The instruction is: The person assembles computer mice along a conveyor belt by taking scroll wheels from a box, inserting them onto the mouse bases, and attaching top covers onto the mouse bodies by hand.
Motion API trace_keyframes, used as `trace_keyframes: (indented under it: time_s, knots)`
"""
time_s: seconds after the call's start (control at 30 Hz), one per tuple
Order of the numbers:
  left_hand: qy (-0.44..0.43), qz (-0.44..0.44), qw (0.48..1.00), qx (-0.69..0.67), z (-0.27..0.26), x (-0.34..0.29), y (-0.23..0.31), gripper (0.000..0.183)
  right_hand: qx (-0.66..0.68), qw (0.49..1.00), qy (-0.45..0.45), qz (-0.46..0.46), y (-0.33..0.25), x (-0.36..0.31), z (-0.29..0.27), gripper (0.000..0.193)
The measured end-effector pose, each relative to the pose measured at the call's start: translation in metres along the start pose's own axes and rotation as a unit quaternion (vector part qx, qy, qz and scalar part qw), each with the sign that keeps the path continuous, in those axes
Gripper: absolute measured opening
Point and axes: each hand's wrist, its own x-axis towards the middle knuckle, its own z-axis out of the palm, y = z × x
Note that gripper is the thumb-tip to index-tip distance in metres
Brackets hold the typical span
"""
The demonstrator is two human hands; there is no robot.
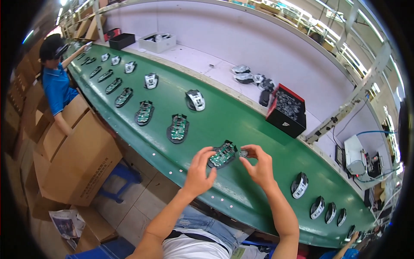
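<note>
In front of me on the green belt lies an opened computer mouse base [223, 155] with a green circuit board on it. My left hand [199, 172] curls round its left end, the index finger and thumb on either side. Just right of the base, my right hand [260, 167] pinches a small round grey part [243, 153], which looks like a scroll wheel. This part is close to the right end of the base, but whether they touch I cannot make out.
More board-topped mouse bases [177, 128] line the belt [241, 116] leftward, beside grey-and-black mouse covers [196, 100]. Further mice [299, 185] lie at right. A black box [288, 110] of small parts stands behind. A co-worker [58, 82] and cartons [82, 151] are at left.
</note>
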Motion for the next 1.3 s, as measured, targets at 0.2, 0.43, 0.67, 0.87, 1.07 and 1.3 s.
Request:
trace_keyframes:
  time_s: [0.2, 0.43, 0.67, 0.87, 1.07, 1.3]
  knots:
    - [-0.131, 0.075, 0.956, 0.252, 0.007, -0.007, 0.001, 0.053, -0.014, 0.999, -0.008, 0.029, 0.022, 0.012, 0.018, 0.033]
    - [-0.14, 0.091, 0.956, 0.241, 0.001, -0.008, 0.001, 0.052, -0.072, 0.997, -0.039, 0.016, 0.02, 0.021, 0.028, 0.03]
    - [-0.147, 0.082, 0.961, 0.221, -0.003, -0.006, 0.0, 0.049, 0.054, 0.998, 0.018, 0.038, 0.008, 0.032, 0.02, 0.031]
    - [-0.15, 0.092, 0.96, 0.216, -0.005, -0.004, -0.001, 0.051, 0.037, 0.998, -0.038, 0.046, 0.023, 0.03, 0.02, 0.021]
    - [-0.156, 0.084, 0.961, 0.21, -0.007, -0.005, -0.002, 0.049, 0.092, 0.981, -0.057, 0.162, 0.019, 0.029, 0.019, 0.018]
    - [-0.162, 0.092, 0.959, 0.214, -0.008, -0.005, -0.002, 0.049, 0.084, 0.989, -0.049, 0.108, 0.013, 0.025, 0.018, 0.023]
